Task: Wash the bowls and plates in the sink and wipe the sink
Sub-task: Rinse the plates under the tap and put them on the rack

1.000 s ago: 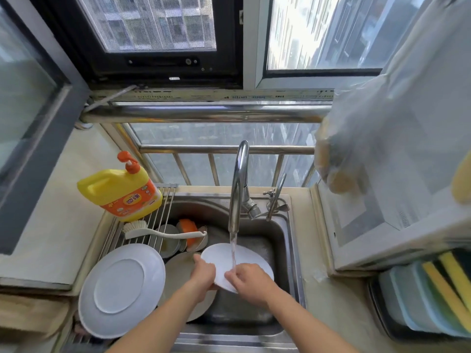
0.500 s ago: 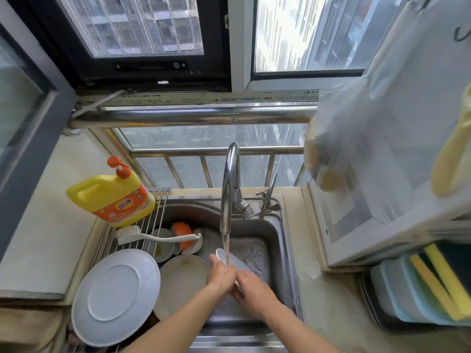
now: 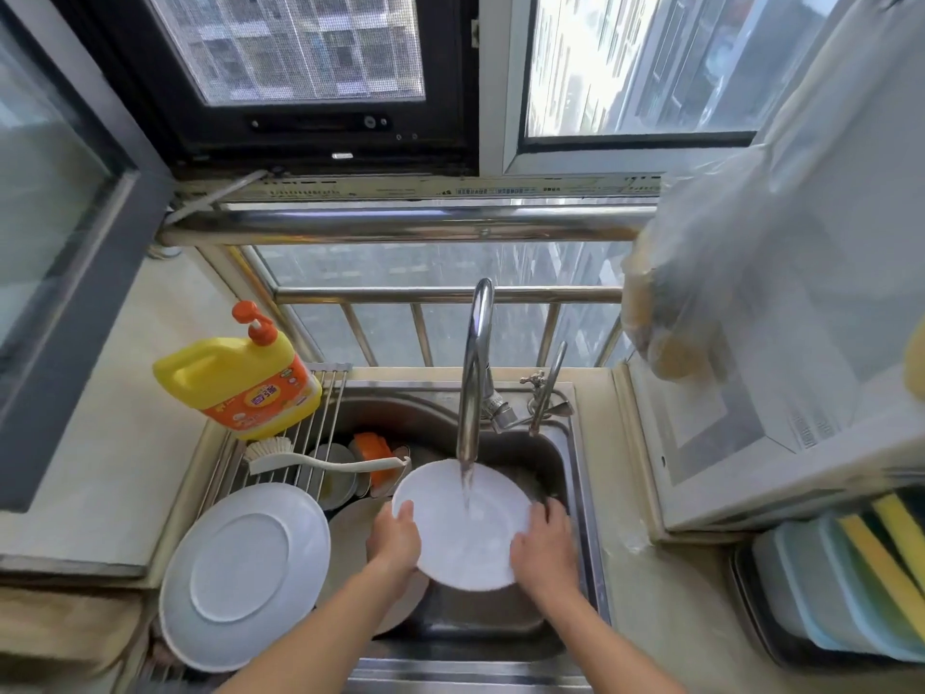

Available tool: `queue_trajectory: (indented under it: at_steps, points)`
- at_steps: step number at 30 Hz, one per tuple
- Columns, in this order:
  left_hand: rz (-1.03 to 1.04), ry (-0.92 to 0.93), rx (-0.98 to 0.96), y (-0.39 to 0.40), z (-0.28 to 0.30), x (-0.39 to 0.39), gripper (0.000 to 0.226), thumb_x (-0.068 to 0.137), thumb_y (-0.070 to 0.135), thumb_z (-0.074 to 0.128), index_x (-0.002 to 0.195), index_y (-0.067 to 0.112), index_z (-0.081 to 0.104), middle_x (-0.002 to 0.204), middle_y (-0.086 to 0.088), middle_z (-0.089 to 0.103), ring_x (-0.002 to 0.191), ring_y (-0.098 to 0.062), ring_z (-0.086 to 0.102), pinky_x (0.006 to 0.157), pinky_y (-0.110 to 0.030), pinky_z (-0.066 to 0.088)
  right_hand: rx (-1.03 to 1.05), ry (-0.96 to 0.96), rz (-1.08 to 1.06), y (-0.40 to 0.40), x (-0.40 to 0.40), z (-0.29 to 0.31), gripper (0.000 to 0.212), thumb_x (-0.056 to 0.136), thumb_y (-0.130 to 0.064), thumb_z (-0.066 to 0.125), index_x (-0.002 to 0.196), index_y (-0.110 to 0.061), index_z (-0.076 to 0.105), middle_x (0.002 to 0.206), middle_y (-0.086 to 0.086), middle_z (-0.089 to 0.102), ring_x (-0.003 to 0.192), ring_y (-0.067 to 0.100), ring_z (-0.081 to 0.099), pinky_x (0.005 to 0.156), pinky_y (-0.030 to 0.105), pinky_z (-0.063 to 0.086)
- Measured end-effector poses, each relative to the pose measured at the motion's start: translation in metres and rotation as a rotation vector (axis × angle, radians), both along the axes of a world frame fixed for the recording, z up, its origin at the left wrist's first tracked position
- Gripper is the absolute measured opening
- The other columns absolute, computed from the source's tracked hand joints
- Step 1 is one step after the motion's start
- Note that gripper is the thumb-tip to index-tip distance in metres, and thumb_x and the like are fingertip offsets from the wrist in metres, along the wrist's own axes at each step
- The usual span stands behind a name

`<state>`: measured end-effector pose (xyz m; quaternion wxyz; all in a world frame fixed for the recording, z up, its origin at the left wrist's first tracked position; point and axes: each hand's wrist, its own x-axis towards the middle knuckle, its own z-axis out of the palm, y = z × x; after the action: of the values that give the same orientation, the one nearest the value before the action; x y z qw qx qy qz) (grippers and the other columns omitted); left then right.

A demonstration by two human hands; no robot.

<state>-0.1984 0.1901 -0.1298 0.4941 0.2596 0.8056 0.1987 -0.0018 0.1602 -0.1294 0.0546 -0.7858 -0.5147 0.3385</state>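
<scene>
- yellow dish soap jug [image 3: 240,380] with an orange pump, sitting at the back of the drying rack [image 3: 320,403]
- long-handled scrub brush [image 3: 320,460] lying across the rack
- stack of pale blue containers [image 3: 841,593] far right

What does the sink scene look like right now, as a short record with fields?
held item: white plate, face up under the running tap
left hand: grips the plate's left rim
right hand: grips the plate's right rim
rack on the left: large plate upside down, dish brush, soap bottle
sink: more dishes lie to the left, below the held plate
</scene>
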Motion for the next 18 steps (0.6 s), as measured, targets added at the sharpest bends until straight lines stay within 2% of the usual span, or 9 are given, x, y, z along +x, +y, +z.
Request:
queue_trajectory:
  at_steps: [1, 3, 5, 7, 9, 11, 13, 15, 18]
  points:
    - [0.004, 0.000, -0.002, 0.000, -0.002, -0.004, 0.039, 0.106, 0.042, 0.038, 0.136, 0.021, 0.050, 0.118, -0.009, 0.062, 0.108, -0.033, 0.061, 0.096, -0.053, 0.054, -0.038, 0.073, -0.123, 0.004, 0.000, 0.003, 0.057, 0.101, -0.029, 0.053, 0.153, -0.018, 0.032, 0.161, 0.006, 0.028, 0.145, 0.027, 0.035, 0.117, 0.042, 0.039]
    - [-0.007, 0.003, -0.009, -0.002, -0.006, -0.010, 0.040, 0.106, 0.045, 0.036, 0.130, 0.019, 0.055, 0.115, -0.009, 0.065, 0.105, -0.032, 0.062, 0.097, -0.051, 0.054, -0.138, 0.307, -0.344, 0.014, 0.000, 0.002, 0.066, 0.102, -0.028, 0.053, 0.158, -0.013, 0.022, 0.156, 0.012, 0.037, 0.139, 0.034, 0.043, 0.111, 0.043, 0.043]
    - [-0.041, 0.025, -0.012, -0.004, -0.017, -0.016, 0.043, 0.107, 0.043, 0.035, 0.127, 0.013, 0.059, 0.116, -0.011, 0.066, 0.104, -0.032, 0.062, 0.096, -0.046, 0.053, -0.211, 0.530, -0.499, 0.020, 0.000, -0.002, 0.059, 0.101, -0.027, 0.052, 0.153, -0.009, 0.032, 0.138, 0.015, 0.055, 0.120, 0.035, 0.058, 0.102, 0.046, 0.052]
    - [-0.098, 0.028, -0.065, -0.007, -0.022, -0.017, 0.042, 0.107, 0.038, 0.036, 0.132, 0.009, 0.053, 0.122, -0.014, 0.063, 0.107, -0.033, 0.060, 0.095, -0.044, 0.052, -0.208, 0.613, -0.573, 0.023, -0.001, -0.005, 0.047, 0.099, -0.024, 0.051, 0.142, -0.007, 0.049, 0.120, 0.012, 0.064, 0.105, 0.032, 0.063, 0.094, 0.049, 0.057]
    - [-0.264, 0.062, -0.150, -0.009, -0.022, -0.013, 0.040, 0.106, 0.028, 0.039, 0.138, 0.004, 0.041, 0.134, -0.019, 0.054, 0.115, -0.036, 0.057, 0.099, -0.044, 0.050, -0.150, 0.577, -0.582, 0.024, -0.003, -0.004, 0.040, 0.100, -0.023, 0.049, 0.137, -0.010, 0.055, 0.117, 0.010, 0.065, 0.102, 0.030, 0.063, 0.092, 0.047, 0.058]
    - [-0.467, 0.180, -0.250, -0.011, -0.021, -0.005, 0.046, 0.102, 0.020, 0.043, 0.144, 0.003, 0.033, 0.145, -0.020, 0.040, 0.126, -0.036, 0.050, 0.105, -0.039, 0.043, -0.096, 0.494, -0.524, 0.027, -0.004, 0.005, 0.035, 0.103, -0.024, 0.044, 0.134, -0.014, 0.054, 0.118, 0.010, 0.063, 0.103, 0.028, 0.061, 0.090, 0.043, 0.055]
    - [-0.577, 0.194, -0.276, -0.012, -0.022, 0.009, 0.052, 0.095, 0.026, 0.047, 0.144, 0.011, 0.041, 0.146, -0.016, 0.038, 0.128, -0.034, 0.047, 0.110, -0.037, 0.041, -0.034, 0.420, -0.432, 0.028, -0.010, 0.013, 0.030, 0.104, -0.027, 0.040, 0.129, -0.018, 0.053, 0.113, 0.009, 0.063, 0.099, 0.026, 0.061, 0.088, 0.044, 0.055]
    - [-0.602, 0.010, -0.232, -0.009, -0.021, 0.028, 0.047, 0.095, 0.039, 0.045, 0.133, 0.014, 0.057, 0.136, -0.013, 0.055, 0.120, -0.031, 0.056, 0.107, -0.042, 0.046, 0.030, 0.354, -0.314, 0.026, -0.019, 0.019, 0.023, 0.103, -0.029, 0.039, 0.120, -0.021, 0.052, 0.104, 0.009, 0.064, 0.090, 0.025, 0.063, 0.081, 0.045, 0.056]
    - [-0.317, -0.371, -0.166, 0.002, -0.002, 0.054, 0.054, 0.101, 0.061, 0.035, 0.122, 0.020, 0.065, 0.122, -0.005, 0.067, 0.116, -0.027, 0.062, 0.096, -0.042, 0.051, 0.149, 0.286, -0.119, 0.014, -0.039, 0.023, 0.013, 0.100, -0.027, 0.046, 0.110, -0.023, 0.052, 0.098, 0.005, 0.065, 0.082, 0.024, 0.061, 0.063, 0.035, 0.049]
